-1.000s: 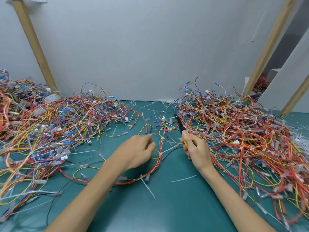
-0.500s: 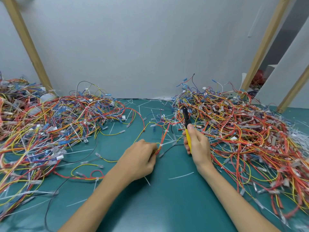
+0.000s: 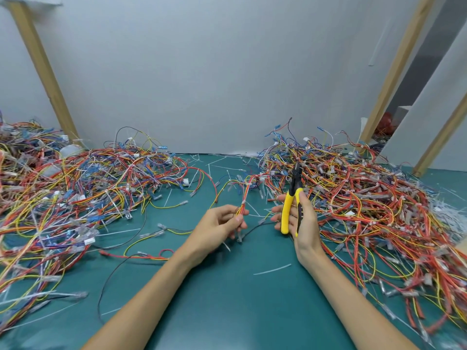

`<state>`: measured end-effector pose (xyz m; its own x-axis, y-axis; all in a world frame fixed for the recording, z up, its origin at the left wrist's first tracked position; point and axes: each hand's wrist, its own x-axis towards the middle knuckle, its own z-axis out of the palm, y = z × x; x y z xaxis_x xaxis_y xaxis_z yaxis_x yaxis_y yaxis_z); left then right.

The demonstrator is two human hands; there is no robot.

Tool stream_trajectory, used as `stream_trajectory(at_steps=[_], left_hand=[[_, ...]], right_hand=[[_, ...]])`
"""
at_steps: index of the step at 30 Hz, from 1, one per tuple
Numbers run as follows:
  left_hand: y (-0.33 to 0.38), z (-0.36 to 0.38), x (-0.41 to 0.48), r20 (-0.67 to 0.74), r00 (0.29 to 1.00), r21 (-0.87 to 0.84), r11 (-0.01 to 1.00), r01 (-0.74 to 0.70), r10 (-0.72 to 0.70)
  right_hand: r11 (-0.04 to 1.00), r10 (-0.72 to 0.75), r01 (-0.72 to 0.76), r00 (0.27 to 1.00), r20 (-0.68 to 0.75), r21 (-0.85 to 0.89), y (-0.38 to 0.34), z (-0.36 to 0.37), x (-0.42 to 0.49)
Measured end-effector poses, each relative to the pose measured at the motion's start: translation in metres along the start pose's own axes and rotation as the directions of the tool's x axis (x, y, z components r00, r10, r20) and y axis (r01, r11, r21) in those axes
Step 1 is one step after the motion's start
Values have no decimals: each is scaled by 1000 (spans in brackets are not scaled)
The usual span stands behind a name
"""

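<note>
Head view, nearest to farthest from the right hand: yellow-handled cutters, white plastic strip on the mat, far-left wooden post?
1. Yellow-handled cutters: held in the right hand.
2. White plastic strip: on the green mat, nearer the person.
3. Wooden post: far left, back.

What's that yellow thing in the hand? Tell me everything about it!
It is a pair of cutters with yellow and black handles, plastic by the look, and a dark metal head. The right hand grips the handles, which stand slightly apart. The tool is held nearly upright, its head pointing away towards the right wire pile. Whether the tips are open is too small to tell.
</note>
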<state>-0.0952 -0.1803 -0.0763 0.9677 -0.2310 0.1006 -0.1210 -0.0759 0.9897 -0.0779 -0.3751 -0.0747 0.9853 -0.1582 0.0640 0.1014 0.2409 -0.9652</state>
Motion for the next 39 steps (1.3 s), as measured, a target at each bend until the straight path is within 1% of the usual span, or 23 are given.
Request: stream_trajectory(at_steps=[3, 7, 10, 14, 16, 18, 21, 25, 30, 35, 39], left_hand=[[0, 1, 0, 14, 1000, -30, 1000, 7, -6], [0, -3, 2, 51, 996, -220, 972, 82, -73], [-4, -8, 3, 83, 995, -296, 952, 79, -57], [-7, -11, 4, 79, 997, -339, 939, 48, -22], [-6, -11, 4, 72, 997, -363, 931, 46, -21], [-7, -11, 4, 76, 997, -367, 929, 52, -26], [-9, -11, 4, 94, 995, -322, 945, 50, -21], [-8, -11, 5, 112, 994, -302, 952, 50, -16], [-10, -11, 6, 127, 992, -320, 946, 59, -19], [-11, -11, 7, 128, 991, -340, 936, 85, -44], [-12, -13, 8, 131, 990, -363, 926, 100, -56]], right_hand=[[1000, -26, 26, 999, 38, -8, 3, 2, -1], [995, -99, 100, 993, 68, -9, 6, 3, -2], [989, -150, 151, 987, 55, -5, 8, 5, -2], [991, -130, 131, 990, 56, -8, 12, 6, 0], [994, -108, 108, 994, 23, -23, 15, 6, 1], [996, -85, 84, 996, -7, -20, 16, 7, 3], [998, -55, 55, 998, -17, 10, 13, 9, 3], [998, -52, 51, 998, -38, -32, 10, 9, 0], [994, -75, 76, 997, 12, -75, 7, 9, -2], [999, 6, -5, 1000, 28, -36, 8, 9, 1], [998, 47, -43, 995, 93, -40, 5, 4, 2]])
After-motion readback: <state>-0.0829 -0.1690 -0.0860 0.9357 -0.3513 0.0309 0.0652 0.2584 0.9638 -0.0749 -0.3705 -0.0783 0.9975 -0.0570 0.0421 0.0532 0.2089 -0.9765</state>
